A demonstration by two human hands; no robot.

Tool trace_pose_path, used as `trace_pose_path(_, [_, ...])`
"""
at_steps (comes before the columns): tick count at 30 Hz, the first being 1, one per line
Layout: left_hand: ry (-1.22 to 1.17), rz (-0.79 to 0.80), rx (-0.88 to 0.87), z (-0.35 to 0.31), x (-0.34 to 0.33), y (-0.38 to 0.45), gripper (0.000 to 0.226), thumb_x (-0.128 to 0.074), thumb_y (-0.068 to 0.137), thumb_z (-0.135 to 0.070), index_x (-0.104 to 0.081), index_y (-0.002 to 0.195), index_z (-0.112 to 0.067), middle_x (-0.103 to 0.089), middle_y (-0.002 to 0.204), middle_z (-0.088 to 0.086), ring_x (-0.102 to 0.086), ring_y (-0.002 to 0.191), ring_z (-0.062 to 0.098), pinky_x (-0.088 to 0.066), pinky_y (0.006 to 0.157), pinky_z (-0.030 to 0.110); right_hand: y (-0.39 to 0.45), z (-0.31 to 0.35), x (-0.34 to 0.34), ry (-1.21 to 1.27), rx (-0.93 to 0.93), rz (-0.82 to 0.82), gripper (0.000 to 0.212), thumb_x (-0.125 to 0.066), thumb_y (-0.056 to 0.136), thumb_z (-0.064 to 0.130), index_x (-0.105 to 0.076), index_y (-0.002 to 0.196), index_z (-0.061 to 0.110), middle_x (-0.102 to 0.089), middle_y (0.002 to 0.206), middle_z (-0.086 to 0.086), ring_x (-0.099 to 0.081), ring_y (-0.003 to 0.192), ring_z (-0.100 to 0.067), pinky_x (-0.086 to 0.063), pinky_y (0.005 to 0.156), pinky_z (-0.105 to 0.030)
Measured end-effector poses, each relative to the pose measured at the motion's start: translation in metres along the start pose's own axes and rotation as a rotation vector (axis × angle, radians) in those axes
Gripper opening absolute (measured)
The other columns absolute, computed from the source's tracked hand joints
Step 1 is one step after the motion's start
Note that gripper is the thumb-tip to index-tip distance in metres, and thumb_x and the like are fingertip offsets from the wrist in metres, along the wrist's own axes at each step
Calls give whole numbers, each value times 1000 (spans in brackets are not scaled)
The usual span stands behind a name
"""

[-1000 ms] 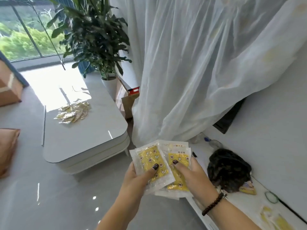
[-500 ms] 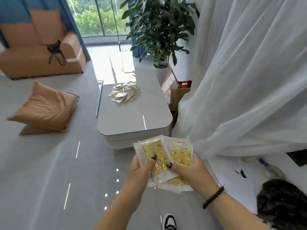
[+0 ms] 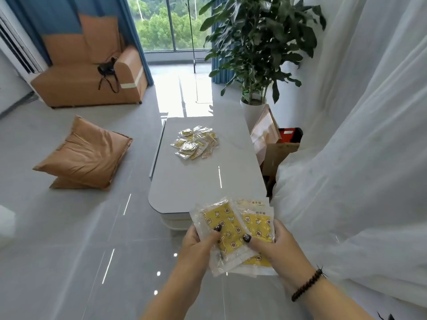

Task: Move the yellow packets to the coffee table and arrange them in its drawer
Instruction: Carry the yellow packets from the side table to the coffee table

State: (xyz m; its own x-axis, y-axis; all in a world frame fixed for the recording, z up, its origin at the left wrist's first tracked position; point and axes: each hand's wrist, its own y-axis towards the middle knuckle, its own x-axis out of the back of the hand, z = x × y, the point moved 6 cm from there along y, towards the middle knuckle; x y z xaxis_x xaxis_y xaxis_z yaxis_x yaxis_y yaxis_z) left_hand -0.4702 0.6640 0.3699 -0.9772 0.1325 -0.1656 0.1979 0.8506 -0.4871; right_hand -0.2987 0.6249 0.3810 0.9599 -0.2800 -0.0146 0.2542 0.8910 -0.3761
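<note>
Both hands share one fanned stack of yellow packets [image 3: 233, 229]: left hand [image 3: 198, 244] and right hand [image 3: 275, 247] each thumb-pinch it. Coffee table [image 3: 208, 181] dead ahead at twelve o'clock, loose packet pile [image 3: 195, 143] already there. Best to square the stack and keep it level till it reaches the tabletop.

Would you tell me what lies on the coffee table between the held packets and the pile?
Only bare tabletop, seen from the head view, separates held packets from pile.
</note>
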Motion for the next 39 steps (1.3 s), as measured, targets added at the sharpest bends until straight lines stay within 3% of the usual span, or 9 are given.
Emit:
trace_pose_path(4, [-27,-38,-5,-21,14,35,22,-59,92,-8,-62,114,-14,-75,103,7,-70,100,29,-52,93,51,45,20,-19,16,-6,58,38,-70,80,-2,-60,107,22,-74,96,-2,-72,86,-19,-58,67,-31])
trace_pose_path(9, [-66,-83,-14,-48,52,82,20,-60,91,-6,-62,111,-13,-75,101,9,-70,98,32,-55,86,48,97,31,-66,27,-33,89,37,-68,82,-3,-58,109,19,-74,98,-3,-72,89,-22,-58,72,-36])
trace_pose_path(13, [-49,-77,-14,-74,95,123,20,-62,90,-8,-63,109,-14,-75,100,8,-69,99,33,-53,92,53,137,41,-114,6,-37,76,36,-67,81,-4,-59,106,20,-74,95,-2,-72,87,-22,-58,74,-38])
trace_pose_path(24, [126,86,-10,-169,204,244,32,-70,85,-8,-60,115,-16,-75,103,5,-72,95,25,-55,89,51,231,69,-242,90,-47,-188,28,-69,81,1,-59,105,12,-73,96,-6,-70,88,-21,-56,84,-43])
trace_pose_path(30, [129,91,14,-194,208,307,25,-68,87,-11,-61,111,-15,-75,99,4,-73,90,23,-59,82,45,285,79,-255,152,-91,-290,19,-70,83,5,-61,99,9,-73,94,-9,-71,88,-27,-56,83,-52])
trace_pose_path(33, [127,101,25,-205,199,344,23,-67,88,-7,-61,109,-15,-76,98,4,-74,87,22,-60,75,40,319,87,-249,141,-100,-302,16,-69,84,6,-62,98,9,-74,93,-9,-71,87,-27,-56,82,-52])
trace_pose_path(36, [109,77,18,-216,187,383,22,-64,90,-5,-62,109,-14,-76,98,6,-73,88,23,-59,78,41,362,94,-241,193,-139,-290,9,-61,90,8,-64,98,11,-74,93,-9,-71,83,-26,-57,79,-52])
trace_pose_path(39, [97,32,32,-228,180,425,14,-62,92,-9,-64,104,-16,-76,94,5,-73,87,24,-59,76,41,409,100,-238,239,-209,-276,14,-54,94,10,-67,99,11,-72,92,-12,-67,73,-24,-57,71,-47])
